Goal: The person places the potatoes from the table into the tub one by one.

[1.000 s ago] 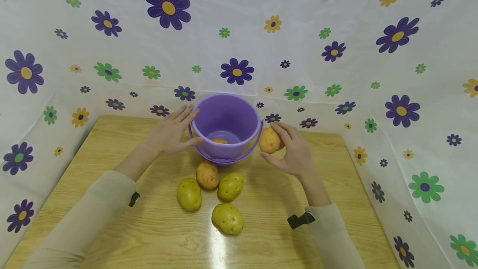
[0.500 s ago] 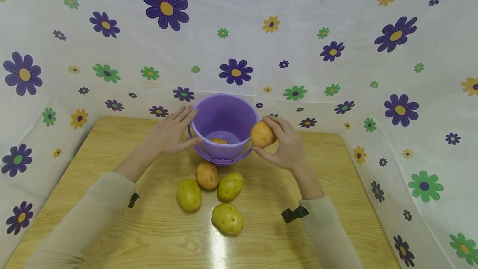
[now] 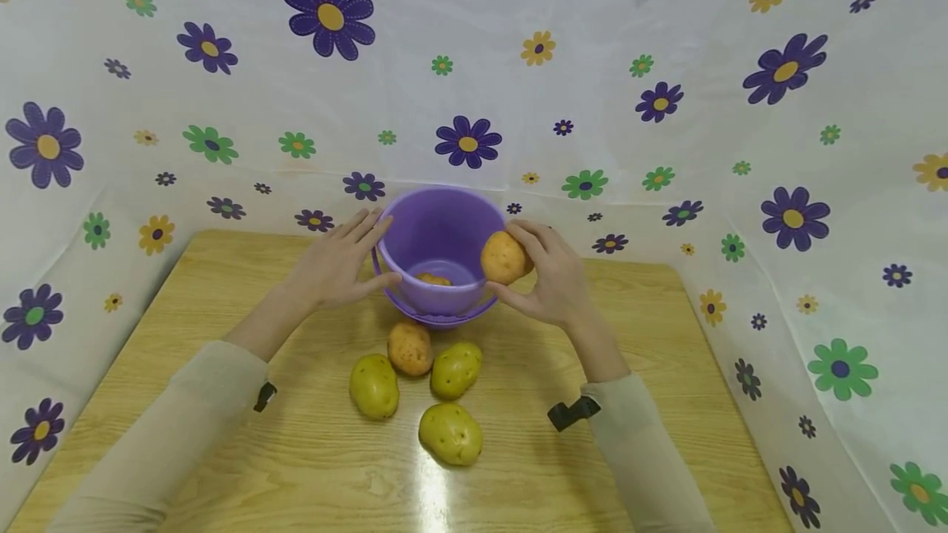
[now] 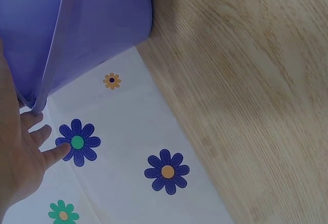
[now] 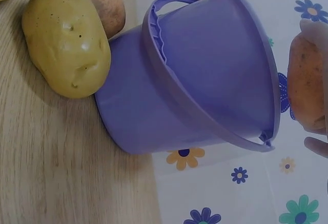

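Nearest to us, two pale sleeves, the left one (image 3: pixel 159 434) and the right one (image 3: pixel 640 442), reach in over a wood-grain table (image 3: pixel 296 467), each with a small black device at the cuff. Past the shiny patch on the tabletop lies the closest yellow-green potato (image 3: pixel 450 433). A little farther on, we see a second yellow-green potato (image 3: pixel 374 386) on the left and a third yellow-green potato (image 3: pixel 456 370) on the right. Between these two and slightly beyond them, a brown potato (image 3: pixel 410 348) sits just in front of the bucket.

The purple bucket (image 3: pixel 437 298) stands upright behind this group, its handle (image 3: pixel 444 320) hanging down on our side. The left hand (image 3: pixel 335 266) lies against the bucket's left rim, fingers extended and thumb spread apart, gripping nothing. The right hand (image 3: pixel 551 278) grips another brown potato (image 3: pixel 504 258) between thumb and fingers at the right rim; from the right wrist we see a gap between this potato and the rim. Inside, on the bucket's floor, we make out part of one more brown potato (image 3: pixel 433 279), mostly hidden by the near wall. Farthest off hangs a white cloth (image 3: pixel 415 105) printed with purple, yellow and green flowers.
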`<state>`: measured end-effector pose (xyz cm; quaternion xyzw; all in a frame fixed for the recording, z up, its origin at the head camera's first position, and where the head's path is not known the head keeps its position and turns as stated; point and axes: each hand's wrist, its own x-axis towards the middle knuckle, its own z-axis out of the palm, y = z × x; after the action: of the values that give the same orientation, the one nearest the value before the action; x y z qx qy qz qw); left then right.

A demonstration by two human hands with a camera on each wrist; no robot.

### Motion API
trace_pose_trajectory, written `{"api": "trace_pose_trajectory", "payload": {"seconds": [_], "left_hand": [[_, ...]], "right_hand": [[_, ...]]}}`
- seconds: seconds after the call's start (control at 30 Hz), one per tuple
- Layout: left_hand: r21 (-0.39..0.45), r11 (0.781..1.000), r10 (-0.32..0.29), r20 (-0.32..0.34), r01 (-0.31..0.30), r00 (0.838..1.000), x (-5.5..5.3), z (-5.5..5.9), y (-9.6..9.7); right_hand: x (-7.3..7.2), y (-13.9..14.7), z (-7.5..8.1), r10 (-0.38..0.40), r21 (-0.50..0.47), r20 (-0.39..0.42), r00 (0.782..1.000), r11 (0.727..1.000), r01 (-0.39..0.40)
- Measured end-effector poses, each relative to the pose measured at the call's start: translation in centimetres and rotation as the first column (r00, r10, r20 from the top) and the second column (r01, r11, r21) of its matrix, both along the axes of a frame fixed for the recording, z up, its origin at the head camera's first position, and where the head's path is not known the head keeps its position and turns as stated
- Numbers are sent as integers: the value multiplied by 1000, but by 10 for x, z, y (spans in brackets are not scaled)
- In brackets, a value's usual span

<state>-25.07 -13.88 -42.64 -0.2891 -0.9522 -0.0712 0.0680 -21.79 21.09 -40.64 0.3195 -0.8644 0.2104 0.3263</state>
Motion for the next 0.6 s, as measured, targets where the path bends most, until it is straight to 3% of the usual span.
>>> {"api": "trace_pose_trajectory", "payload": {"seconds": [0.6], "left_hand": [[-2,1000,-7,-18,6,1000,-1,-2,1]], "right_hand": [[-16,-23,13,-14,90,68,998,996,8]]}}
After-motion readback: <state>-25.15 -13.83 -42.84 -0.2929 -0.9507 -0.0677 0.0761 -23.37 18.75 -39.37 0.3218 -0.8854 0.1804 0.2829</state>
